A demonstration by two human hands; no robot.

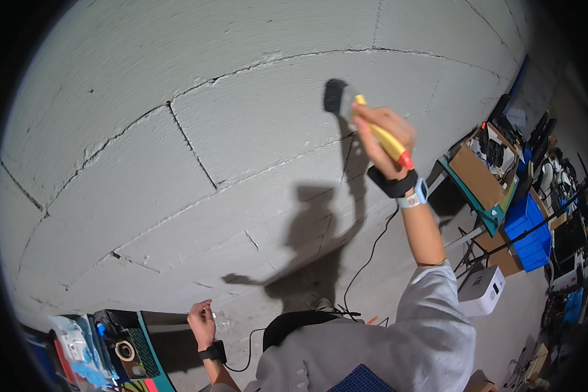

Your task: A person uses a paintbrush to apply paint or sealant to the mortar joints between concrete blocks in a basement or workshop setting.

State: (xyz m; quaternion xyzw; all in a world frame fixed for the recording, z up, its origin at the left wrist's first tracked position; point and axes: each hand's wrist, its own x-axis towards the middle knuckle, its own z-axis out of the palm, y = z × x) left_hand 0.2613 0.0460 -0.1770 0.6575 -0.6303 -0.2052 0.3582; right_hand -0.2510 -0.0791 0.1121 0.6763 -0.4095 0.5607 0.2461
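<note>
My right hand [384, 134] is raised, its fingers wrapped round the yellow handle of a paintbrush [387, 140] with a red end. The black bristles meet or nearly meet the pale block wall [261, 111], and the hand is slightly blurred. Low on the left, my left hand [202, 321] is held near the wall's foot with its fingers curled. Something small and clear or whitish shows beside its fingertips, too small to name. A dark band is on each wrist, and a light-blue watch [417, 195] is on the right one.
A table [151, 346] at lower left holds plastic bags and a tape roll [125, 351]. On the right stand a table with a cardboard box [480, 175], a blue crate [528, 232] and a white appliance [482, 291]. A black cable [371, 255] hangs down to the floor.
</note>
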